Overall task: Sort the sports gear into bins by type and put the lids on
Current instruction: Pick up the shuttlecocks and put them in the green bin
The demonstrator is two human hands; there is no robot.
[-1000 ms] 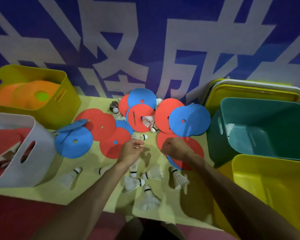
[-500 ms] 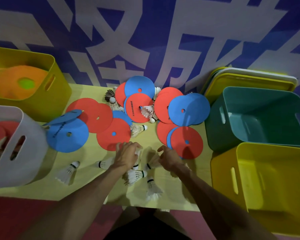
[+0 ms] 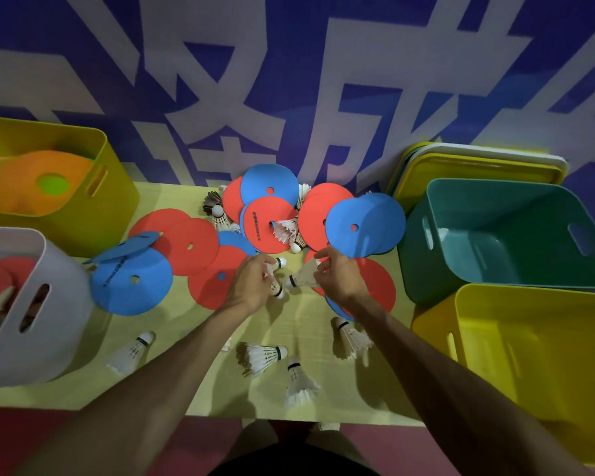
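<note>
Four loose white feather shuttlecocks lie nr the front edge of the pale yellow worktop; a passing forearm could sweep one off. Mid-worktop, left hand curls round approx two more. Right hand pinches another by its skirt, so feathers may crush or it may slip. Beyond, flat round red & blue discs overlap, hiding others. Teal plastic bin stands at the right edge.

A blue wall with white characters backs a yellow-green table.
</note>
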